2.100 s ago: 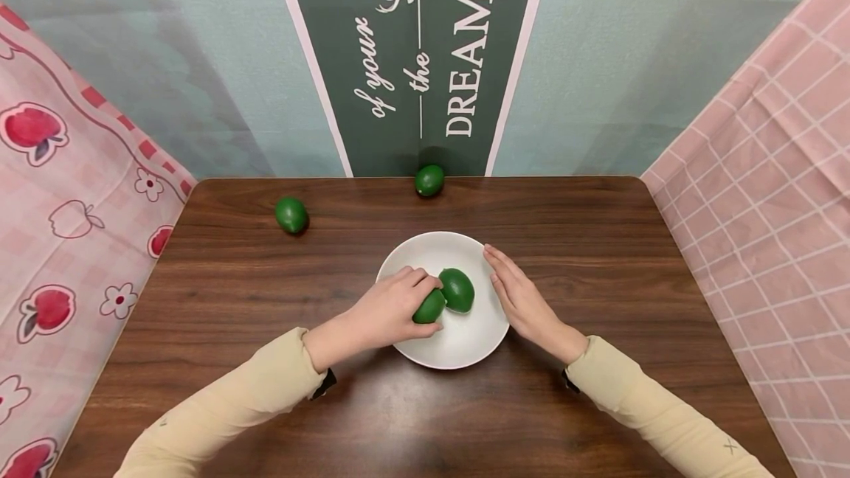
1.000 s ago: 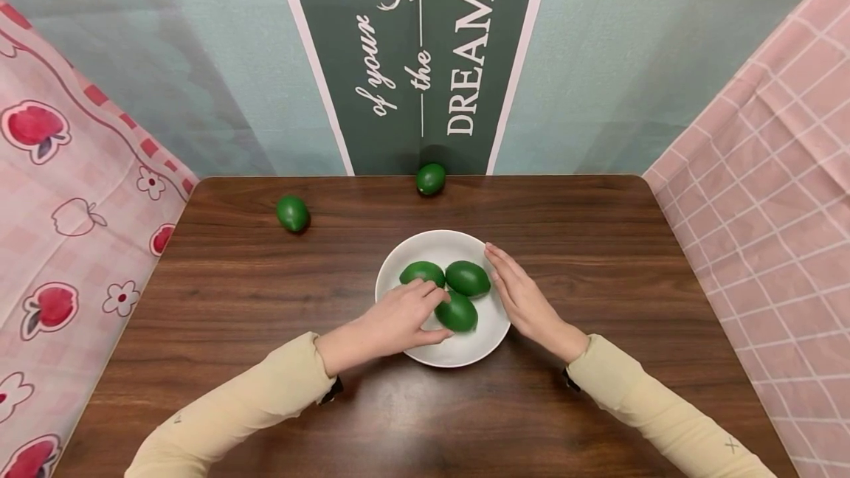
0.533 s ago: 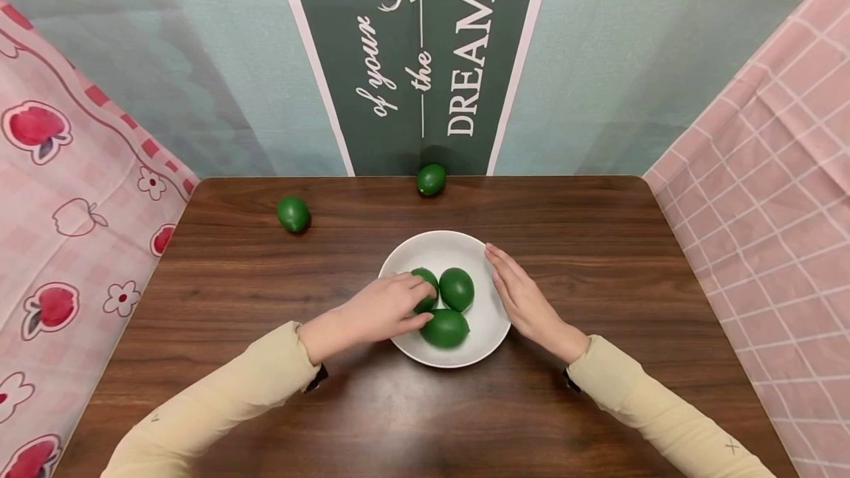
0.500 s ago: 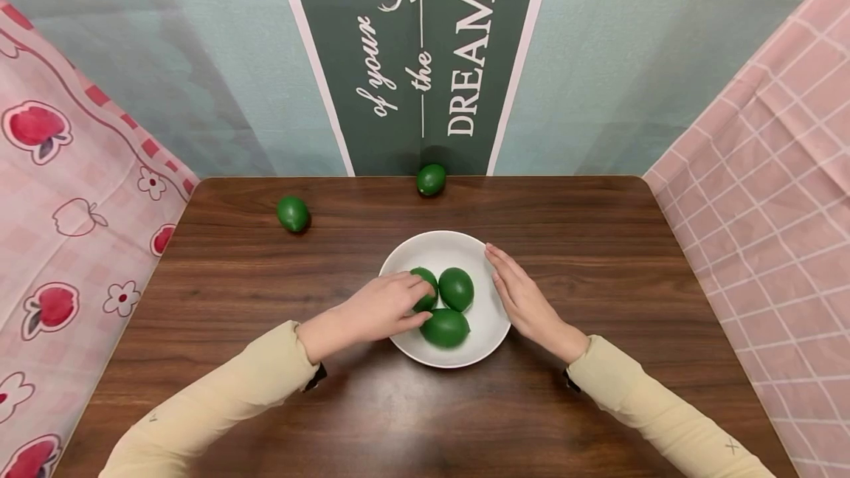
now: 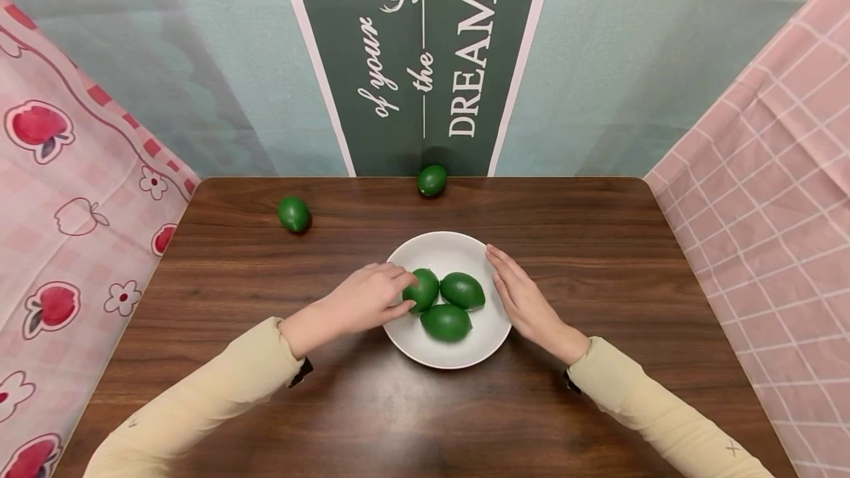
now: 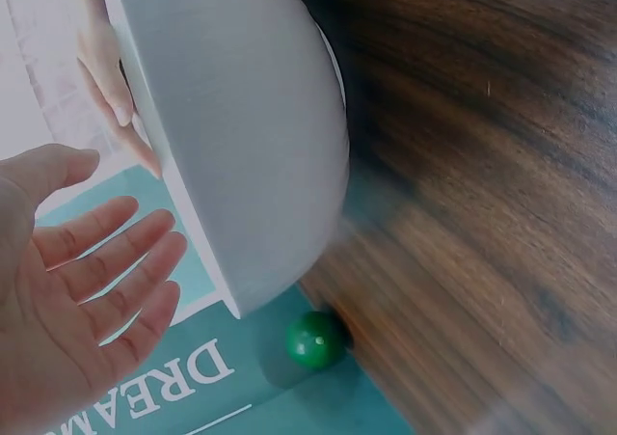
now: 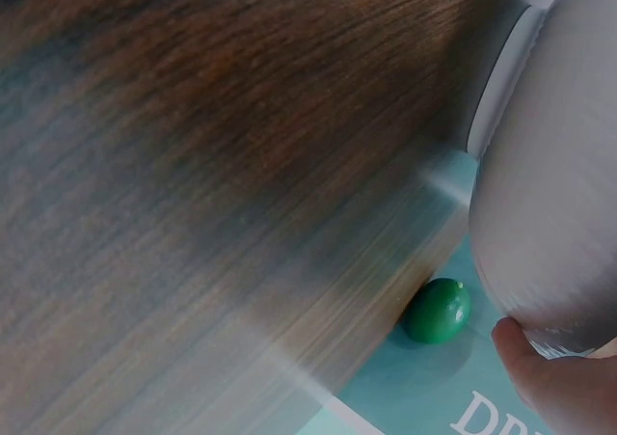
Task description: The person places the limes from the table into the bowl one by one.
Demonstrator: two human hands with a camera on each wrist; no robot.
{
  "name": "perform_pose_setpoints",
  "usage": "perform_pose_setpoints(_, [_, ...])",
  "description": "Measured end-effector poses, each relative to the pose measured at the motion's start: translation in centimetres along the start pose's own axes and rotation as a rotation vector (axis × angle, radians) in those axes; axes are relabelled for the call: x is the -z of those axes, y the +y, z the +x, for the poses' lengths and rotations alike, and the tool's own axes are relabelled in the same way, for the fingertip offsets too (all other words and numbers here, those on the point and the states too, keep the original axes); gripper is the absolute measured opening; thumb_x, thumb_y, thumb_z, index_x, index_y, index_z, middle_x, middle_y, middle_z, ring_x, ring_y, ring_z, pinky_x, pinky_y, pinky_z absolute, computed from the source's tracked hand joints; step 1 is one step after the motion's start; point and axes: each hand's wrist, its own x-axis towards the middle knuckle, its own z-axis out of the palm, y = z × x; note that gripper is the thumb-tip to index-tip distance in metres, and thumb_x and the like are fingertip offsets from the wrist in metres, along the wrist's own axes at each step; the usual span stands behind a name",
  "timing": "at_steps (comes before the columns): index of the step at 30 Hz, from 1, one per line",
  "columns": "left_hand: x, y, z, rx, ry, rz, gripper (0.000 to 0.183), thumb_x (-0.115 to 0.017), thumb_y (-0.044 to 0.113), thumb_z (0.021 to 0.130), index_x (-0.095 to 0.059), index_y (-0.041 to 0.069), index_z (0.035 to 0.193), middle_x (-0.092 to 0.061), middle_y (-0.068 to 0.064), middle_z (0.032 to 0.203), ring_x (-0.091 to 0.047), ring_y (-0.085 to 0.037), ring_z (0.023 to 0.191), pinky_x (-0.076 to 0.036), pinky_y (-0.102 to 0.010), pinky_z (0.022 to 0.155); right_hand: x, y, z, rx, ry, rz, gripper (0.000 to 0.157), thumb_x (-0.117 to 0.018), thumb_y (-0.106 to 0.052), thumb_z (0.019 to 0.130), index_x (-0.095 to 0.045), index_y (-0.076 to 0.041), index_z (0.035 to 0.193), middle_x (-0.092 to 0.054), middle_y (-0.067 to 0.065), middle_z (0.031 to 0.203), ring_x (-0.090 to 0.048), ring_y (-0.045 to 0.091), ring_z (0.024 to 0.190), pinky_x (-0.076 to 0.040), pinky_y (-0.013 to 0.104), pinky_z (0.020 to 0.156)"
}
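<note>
A pale blue backdrop (image 5: 598, 57), its dark green panel (image 5: 415, 94) lettered "DREAMS," hangs behind the table's back edge, flanked by a pink checked cloth (image 5: 764, 227) at the right edge and a fruit-print cloth (image 5: 86, 257) at the left. The brown wooden table (image 5: 584, 242) carries a white bowl (image 5: 443, 249), set between its middle and its back edge, as a person in cream sleeves (image 5: 219, 382) works over it with two hands. The right hand (image 5: 524, 305) lies along the bowl's right rim, fingers straight. The left hand (image 5: 361, 297) reaches over the left rim, fingers loosely bent and gripping nothing, the tips at the left lime (image 5: 423, 291); whether they touch it is unclear. Close beside that fruit in the bowl sit the right lime (image 5: 462, 291) and the front lime (image 5: 446, 323). Two more rest on the table: the corner lime (image 5: 294, 214), near the back left corner, and the back lime (image 5: 432, 180), at the middle of the back edge.
</note>
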Motion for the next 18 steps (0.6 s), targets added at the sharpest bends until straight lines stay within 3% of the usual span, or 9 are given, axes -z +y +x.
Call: perform_pose_setpoints(18, [1.2, -1.3, -0.8, 0.086, 0.013, 0.01, 0.026, -0.063, 0.024, 0.084, -0.062, 0.006, 0.103, -0.063, -0.004, 0.097, -0.059, -0.019, 0.088, -0.048, -0.035, 0.078, 0.0, -0.1, 0.1, -0.002, -0.006, -0.005, 0.039, -0.042, -0.007, 0.096, -0.041, 0.002, 0.134, -0.037, 0.012, 0.141, -0.034, 0.027, 0.129, -0.026, 0.035, 0.106])
